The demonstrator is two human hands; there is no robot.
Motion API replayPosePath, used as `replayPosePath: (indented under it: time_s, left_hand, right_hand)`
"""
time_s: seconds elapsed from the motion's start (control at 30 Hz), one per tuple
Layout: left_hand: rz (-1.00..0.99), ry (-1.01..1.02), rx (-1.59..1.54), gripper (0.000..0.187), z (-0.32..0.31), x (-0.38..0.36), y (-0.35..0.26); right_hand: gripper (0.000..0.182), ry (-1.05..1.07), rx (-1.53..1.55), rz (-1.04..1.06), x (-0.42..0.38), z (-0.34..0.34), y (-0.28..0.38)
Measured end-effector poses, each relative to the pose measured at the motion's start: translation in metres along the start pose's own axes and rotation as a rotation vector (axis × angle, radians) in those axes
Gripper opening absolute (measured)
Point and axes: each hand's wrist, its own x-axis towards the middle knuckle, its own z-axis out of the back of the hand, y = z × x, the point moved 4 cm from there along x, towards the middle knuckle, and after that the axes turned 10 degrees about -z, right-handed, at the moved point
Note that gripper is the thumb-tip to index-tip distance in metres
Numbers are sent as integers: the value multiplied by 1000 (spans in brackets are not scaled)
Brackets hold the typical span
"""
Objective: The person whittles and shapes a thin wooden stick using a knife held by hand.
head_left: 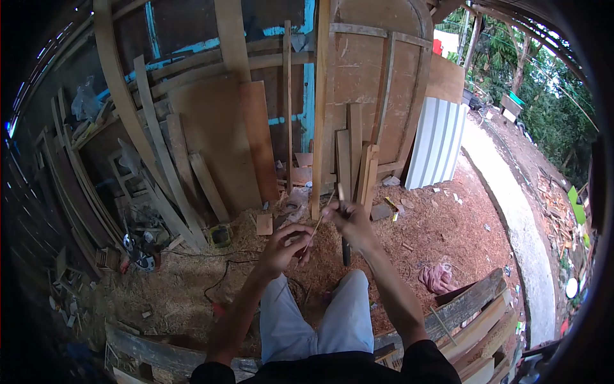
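Observation:
A thin wooden stick (314, 233) runs at a slant between my two hands, above my knees. My left hand (287, 248) pinches its lower part with the fingers bent round it. My right hand (349, 221) is closed near the stick's upper end. A long tool with a dark handle (346, 251) is also in my right hand; the handle points down below the palm, and a pale narrow part sticks up above the fingers. The exact grip of the fingers is too small to make out.
Boards (220, 134) and planks lean on the wall ahead. Wood shavings cover the ground. A power tool (146, 261) and a cable lie at the left, a pink cloth (437, 278) at the right. Weathered planks (448, 317) are beside me. Corrugated sheet (436, 142) stands back right.

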Motion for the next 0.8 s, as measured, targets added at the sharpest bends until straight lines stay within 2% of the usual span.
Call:
replayPosePath:
  time_s: [0.03, 0.1, 0.13, 0.2, 0.23, 0.3, 0.33, 0.37, 0.4, 0.47, 0.5, 0.57, 0.6, 0.63, 0.7, 0.77, 0.8]
  left_hand:
    - [-18, -38, -74, 18, -3, 2, 0]
    - [-2, -98, -121, 17, -1, 6, 11]
    - [16, -160, -166, 17, 0, 7, 16]
    - [-6, -181, -187, 17, 0, 6, 18]
    - [-28, -207, -204, 17, 0, 5, 18]
    - [-20, -225, -209, 19, 0, 2, 18]
    - [-9, -235, -216, 21, -1, 2, 18]
    - [-24, -240, -223, 21, 0, 3, 18]
    - [-26, -225, -214, 24, 0, 4, 19]
    - [-39, -221, -205, 27, 1, 6, 16]
    - [-38, -216, -201, 28, 1, 7, 13]
    - [-29, -221, -200, 30, 1, 6, 12]
    - [-19, -221, -215, 30, 1, 7, 11]
    - [-8, -219, -227, 30, 2, 8, 11]
    - [-32, -223, -242, 30, 5, 11, 12]
    - [-57, -227, -262, 30, 5, 14, 10]
    - [-52, -246, -230, 32, 7, 15, 7]
  right_hand:
    - [16, -1, -2, -1, -1, -2, -5]
    - [22, 97, -159, 209, -2, -8, -5]
    - [22, 96, -160, 207, -3, -5, -3]
    - [29, 46, 265, -109, -2, 9, -5]
    - [29, 51, 261, -108, -3, 11, -3]
    - [35, -126, -25, -204, -1, 23, -3]
    - [37, -230, -461, -124, 7, 32, -21]
    - [37, -225, -473, -112, 15, 39, -51]
    - [36, -107, -722, -87, 22, 40, -82]
    - [32, 184, -661, -450, 31, 38, -103]
    - [32, 194, -668, -446, 30, 35, -91]
    - [32, 149, 83, -222, 16, 23, -48]
    - [35, 87, 246, -396, 3, 13, -20]
    - [35, 91, 248, -397, 3, 9, -11]
    - [40, 1, -345, -333, 2, 9, 3]
    - [42, -10, -458, -301, -3, 2, 6]
    - [40, 1, -496, -101, -4, -1, 7]
